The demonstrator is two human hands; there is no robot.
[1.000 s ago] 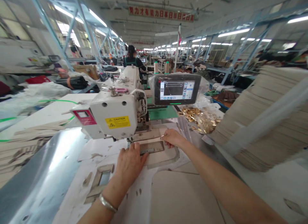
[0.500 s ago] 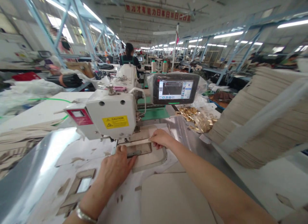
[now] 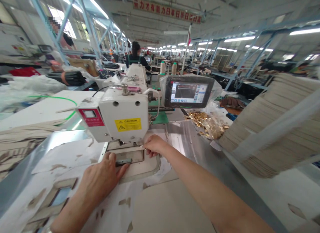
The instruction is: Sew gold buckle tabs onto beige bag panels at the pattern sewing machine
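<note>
A white sewing machine head [image 3: 125, 116] with a yellow caution label stands over a beige template [image 3: 140, 169] that has a rectangular window. My left hand [image 3: 105, 173] rests at the template's left side, its fingers closed around a small dark metal tool [image 3: 123, 162]. At the window's upper right, my right hand [image 3: 153, 145] pinches the end of a narrow pale strip [image 3: 130, 149], which lies along the window's upper edge beneath the machine head. Nearer to me lies a large beige panel [image 3: 170, 206] with rounded corners.
A lit control screen [image 3: 188, 92] stands behind the machine's right side. Gold metal pieces [image 3: 207, 123] lie in plastic to the right, beside a tall stack of beige panels [image 3: 270, 126]. Beige frame pieces [image 3: 56, 196] are at the lower left. A person [image 3: 136, 56] sits farther back.
Both hands and the template have moved left together, relative to the machine head. The grips look the same. The frame pieces and large panel also sit farther left, and the view has shifted slightly.
</note>
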